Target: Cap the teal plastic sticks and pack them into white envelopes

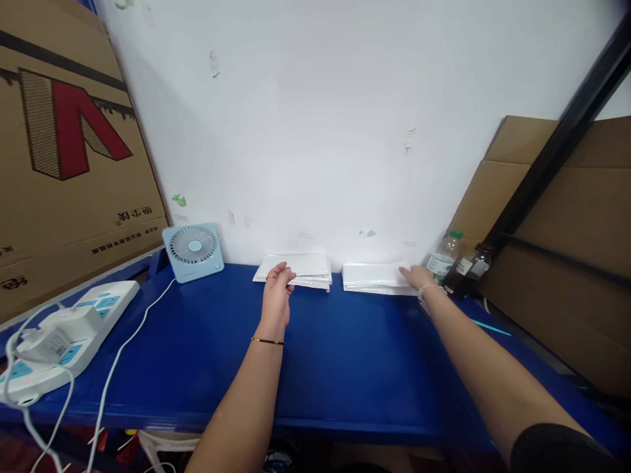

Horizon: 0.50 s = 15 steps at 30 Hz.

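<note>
Two stacks of flat white packets lie on the blue table against the wall. My left hand is in front of the left stack, its fingers curled with the thumb near the fingertips; whether it holds anything is too small to tell. At the right stack, my right hand reaches over the right end, fingertips touching the top packet. The underside of that hand is hidden, so its grip is unclear.
A light blue fan stands at the back left, near a white power strip with plugs and cables. A green-capped bottle and a dark bottle stand beyond my right hand. Cardboard flanks the left side.
</note>
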Each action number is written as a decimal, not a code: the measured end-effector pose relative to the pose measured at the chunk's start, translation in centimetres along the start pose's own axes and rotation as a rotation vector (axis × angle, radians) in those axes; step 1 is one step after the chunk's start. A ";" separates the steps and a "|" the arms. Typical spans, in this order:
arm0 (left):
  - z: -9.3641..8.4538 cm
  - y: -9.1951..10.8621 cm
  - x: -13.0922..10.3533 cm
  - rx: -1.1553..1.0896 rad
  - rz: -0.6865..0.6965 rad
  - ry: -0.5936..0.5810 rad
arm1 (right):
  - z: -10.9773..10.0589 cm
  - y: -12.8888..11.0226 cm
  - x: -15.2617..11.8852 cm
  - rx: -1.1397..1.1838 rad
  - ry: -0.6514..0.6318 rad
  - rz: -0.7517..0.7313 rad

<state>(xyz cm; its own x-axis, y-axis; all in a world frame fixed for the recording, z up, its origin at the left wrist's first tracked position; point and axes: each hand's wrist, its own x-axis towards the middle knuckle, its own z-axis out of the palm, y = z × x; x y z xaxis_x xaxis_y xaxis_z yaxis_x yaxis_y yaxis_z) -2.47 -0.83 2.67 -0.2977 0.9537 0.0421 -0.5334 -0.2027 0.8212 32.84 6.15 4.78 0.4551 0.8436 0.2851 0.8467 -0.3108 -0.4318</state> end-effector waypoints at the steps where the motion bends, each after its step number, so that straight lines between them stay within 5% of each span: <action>1: 0.0 -0.2 0.1 -0.044 -0.053 0.017 | 0.8 -0.6 -0.4 0.003 0.041 0.004; 3: 0.2 -0.7 0.2 -0.153 -0.185 0.061 | 2.5 -2.9 -1.3 0.125 0.104 -0.058; 6: 0.3 -1.7 0.4 -0.293 -0.414 0.104 | 5.2 -8.2 -2.6 0.507 -0.237 -0.165; 8: 0.2 -2.4 0.6 -0.325 -0.537 0.118 | 7.2 -11.8 -3.4 0.586 -0.341 -0.184; 12: -0.1 -3.6 1.1 -0.319 -0.631 0.128 | 9.6 -17.1 -5.2 0.791 -0.530 -0.127; 15: 0.0 -4.0 1.2 -0.330 -0.629 0.055 | 9.2 -18.1 -6.7 1.024 -0.671 -0.091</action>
<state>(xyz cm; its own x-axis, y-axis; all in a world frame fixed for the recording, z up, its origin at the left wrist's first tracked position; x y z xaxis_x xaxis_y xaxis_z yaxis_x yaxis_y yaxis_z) -0.69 1.12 -0.55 0.1104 0.9011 -0.4193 -0.8266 0.3175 0.4647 11.91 10.14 2.77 -0.0826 0.9964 -0.0165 0.1232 -0.0062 -0.9924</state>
